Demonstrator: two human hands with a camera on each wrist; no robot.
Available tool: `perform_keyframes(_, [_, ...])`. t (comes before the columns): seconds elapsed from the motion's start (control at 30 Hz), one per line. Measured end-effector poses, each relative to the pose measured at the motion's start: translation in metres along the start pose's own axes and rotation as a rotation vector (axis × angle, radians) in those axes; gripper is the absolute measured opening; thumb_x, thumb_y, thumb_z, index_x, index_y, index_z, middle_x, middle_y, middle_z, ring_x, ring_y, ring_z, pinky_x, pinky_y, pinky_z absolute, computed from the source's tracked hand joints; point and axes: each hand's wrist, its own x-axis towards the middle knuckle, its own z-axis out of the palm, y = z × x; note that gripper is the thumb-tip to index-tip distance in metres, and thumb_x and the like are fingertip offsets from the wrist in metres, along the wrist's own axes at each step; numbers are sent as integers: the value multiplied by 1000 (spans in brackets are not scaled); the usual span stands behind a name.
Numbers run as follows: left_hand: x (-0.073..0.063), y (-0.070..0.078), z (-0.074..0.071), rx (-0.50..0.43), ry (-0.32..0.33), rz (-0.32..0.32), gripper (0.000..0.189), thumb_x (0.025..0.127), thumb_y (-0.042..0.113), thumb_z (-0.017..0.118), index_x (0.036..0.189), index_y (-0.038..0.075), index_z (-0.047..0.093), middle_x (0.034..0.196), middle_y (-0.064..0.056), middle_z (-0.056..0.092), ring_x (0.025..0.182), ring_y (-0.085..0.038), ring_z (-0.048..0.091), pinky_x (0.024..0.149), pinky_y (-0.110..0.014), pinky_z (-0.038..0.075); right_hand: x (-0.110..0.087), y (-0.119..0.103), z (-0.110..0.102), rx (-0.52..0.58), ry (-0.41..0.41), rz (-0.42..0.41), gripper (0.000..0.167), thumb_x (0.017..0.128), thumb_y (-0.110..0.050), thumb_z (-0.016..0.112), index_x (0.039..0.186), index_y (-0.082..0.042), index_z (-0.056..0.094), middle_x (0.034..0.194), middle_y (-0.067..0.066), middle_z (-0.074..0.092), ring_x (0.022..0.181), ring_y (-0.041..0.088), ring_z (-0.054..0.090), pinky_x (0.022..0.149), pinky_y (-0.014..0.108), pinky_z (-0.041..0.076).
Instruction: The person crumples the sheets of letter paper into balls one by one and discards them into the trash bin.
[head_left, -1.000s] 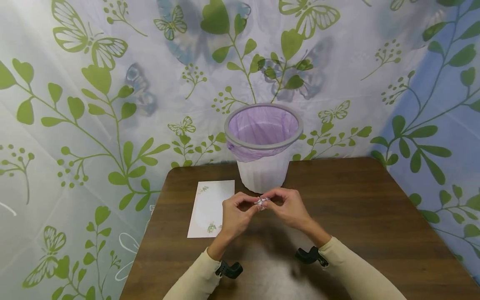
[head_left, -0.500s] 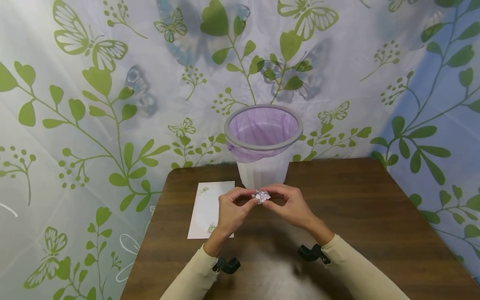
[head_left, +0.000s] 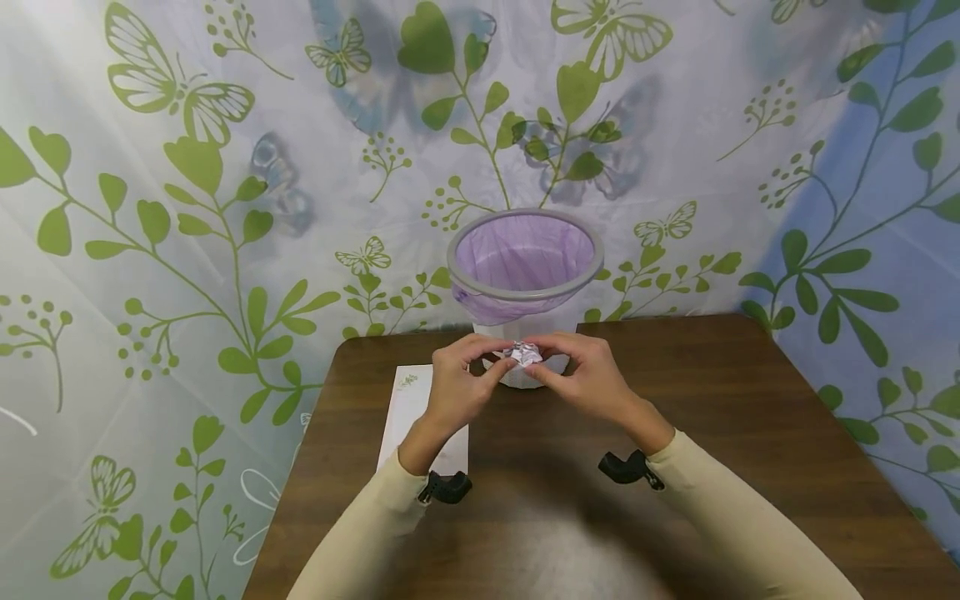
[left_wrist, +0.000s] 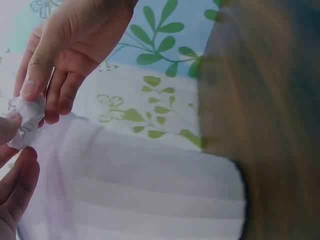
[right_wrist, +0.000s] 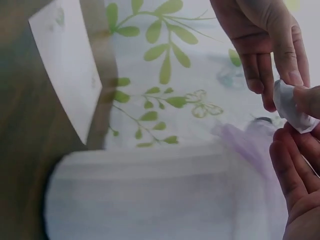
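Observation:
A crumpled ball of white paper (head_left: 525, 354) is held up in front of the waste bin (head_left: 486, 321). My left hand (head_left: 459, 379) pinches its left side between thumb and fingers, and my right hand (head_left: 597, 382) does the same on the right. In the left wrist view, the creased paper ball (left_wrist: 30, 117) shows between the fingertips of both hands. The right wrist view has it at the right edge, a crumpled wad (right_wrist: 290, 106) partly covered by a thumb. The bin has a grey rim (head_left: 525, 295) and a purple liner bag (head_left: 517, 250).
On the wooden table (head_left: 720, 433), left of the bin, lies a pale sheet of paper (head_left: 411, 396) with small printed plants, partly behind my left arm. A curtain (head_left: 300, 250) with leaves and butterflies hangs behind and beside the table.
Both hands have moved forward and up with the paper ball, from low before the bin to overlapping its white side. The pinch on the ball stays.

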Motion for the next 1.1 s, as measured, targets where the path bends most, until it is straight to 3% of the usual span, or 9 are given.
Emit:
perform_keyframes(0.1, [16, 4, -4, 39, -2, 47, 20, 92, 11, 90, 112, 8, 86, 103, -7, 84, 86, -20, 79, 59, -26, 57, 15, -2, -10, -58, 9, -31, 41, 87, -7, 92, 126, -14, 81, 111, 3, 83, 96, 20, 76, 60, 19, 49])
perform_keyframes(0.2, [31, 5, -8, 48, -1, 92, 21, 92, 10, 90, 112, 7, 86, 104, -8, 84, 87, -22, 79, 54, -27, 54, 28, -3, -18, -92, 9, -41, 41, 87, -8, 93, 126, -13, 82, 109, 3, 83, 96, 21, 75, 55, 24, 46])
perform_keyframes(0.27, [40, 5, -9, 38, -3, 118, 21, 92, 8, 89, 112, 6, 86, 104, -9, 84, 88, -24, 79, 57, -30, 58, 35, -3, -23, -101, 7, -42, 40, 87, -9, 93, 126, -13, 82, 111, 2, 83, 98, 21, 75, 60, 25, 50])
perform_keyframes(0.47, [66, 7, -14, 19, -5, 186, 22, 91, 5, 89, 113, 1, 85, 106, -14, 84, 89, -28, 81, 80, -42, 68, 58, -1, -33, -72, 24, -56, 39, 88, -8, 92, 126, -11, 82, 117, 4, 83, 102, 21, 77, 90, 34, 63])
perform_keyframes(0.7, [91, 5, -17, 43, 0, 240, 24, 90, 2, 89, 113, -1, 84, 107, -15, 84, 87, -30, 82, 79, -41, 68, 80, 0, -42, -77, 43, -46, 38, 88, -8, 92, 124, -8, 82, 117, 8, 83, 99, 24, 80, 87, 47, 66])
perform_keyframes(0.9, [108, 6, -20, 102, -11, 237, 25, 91, 5, 90, 115, 0, 84, 110, -14, 84, 91, -28, 82, 81, -41, 68, 95, 3, -48, -128, 60, -36, 39, 88, -10, 93, 125, -5, 81, 114, 13, 83, 99, 32, 78, 87, 55, 64])
perform_keyframes(1.1, [125, 1, -21, 188, -30, 238, 28, 92, 9, 90, 117, 0, 84, 111, -14, 84, 90, -28, 82, 83, -42, 67, 109, 11, -51, -137, 82, -27, 38, 88, -10, 93, 123, -5, 82, 111, 14, 84, 98, 34, 77, 89, 56, 62])
